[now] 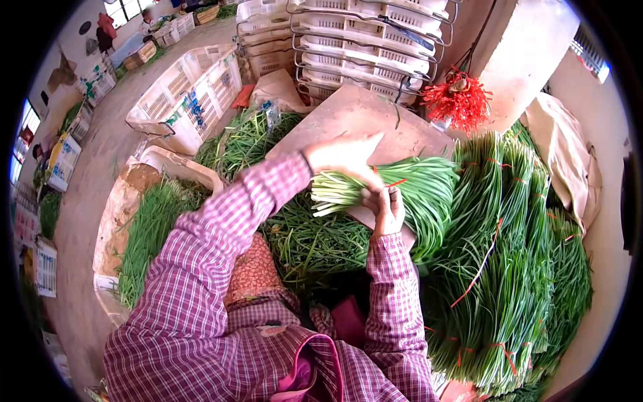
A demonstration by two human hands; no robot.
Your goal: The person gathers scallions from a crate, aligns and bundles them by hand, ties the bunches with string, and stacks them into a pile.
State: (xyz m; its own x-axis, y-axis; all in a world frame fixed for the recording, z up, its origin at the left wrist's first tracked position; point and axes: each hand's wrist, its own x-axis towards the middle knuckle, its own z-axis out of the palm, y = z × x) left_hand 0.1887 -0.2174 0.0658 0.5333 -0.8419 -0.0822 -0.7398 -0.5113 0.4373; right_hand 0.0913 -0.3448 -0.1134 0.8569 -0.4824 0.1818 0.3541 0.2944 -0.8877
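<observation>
A bunch of garlic chives [429, 191] lies across a flat board [348, 117], pale stem ends to the left and green leaves drooping to the right. A thin red tie [396, 182] crosses its stems. My left hand [341, 157] is over the top of the bunch near the tie, smeared by motion, so its finger closure is unclear. From below, my right hand [386, 211] pinches at the tie with thumb and fingers together against the stems. Loose greens [315, 241] lie below the board.
Tied chive bunches [502, 261] are piled to my right. A cluster of red ties [457, 100] hangs by the pillar. Stacked white crates [365, 47] stand behind the board. At left are an open crate [191, 97] and a tub [110, 231] holding greens. Other people are far left.
</observation>
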